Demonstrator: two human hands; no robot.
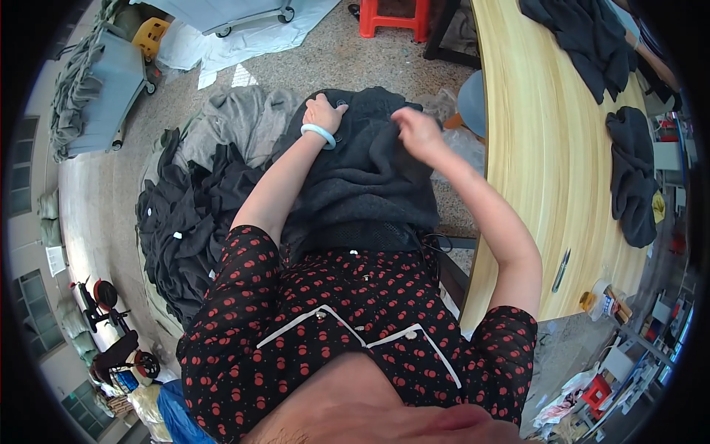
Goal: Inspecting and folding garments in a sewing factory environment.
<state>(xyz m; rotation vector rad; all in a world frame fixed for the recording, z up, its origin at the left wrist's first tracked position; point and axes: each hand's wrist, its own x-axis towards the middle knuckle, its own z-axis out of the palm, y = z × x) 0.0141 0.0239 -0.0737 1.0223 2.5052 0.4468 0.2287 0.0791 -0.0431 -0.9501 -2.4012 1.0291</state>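
Note:
A dark grey knitted cardigan with large dark buttons lies bunched across my lap. My left hand, with a pale bracelet at the wrist, grips its far left part beside a button, fingers bent into the cloth and thumb toward the right. Over the right side of the same garment is my right hand. Its fingers are curled together and slightly blurred; whatever lies between the fingertips is hidden.
Left of my lap lie heaps of black garments and light grey garments. A wooden table stands to my right, bearing dark garments and thread snips. Ahead are a red stool and a wheeled bin.

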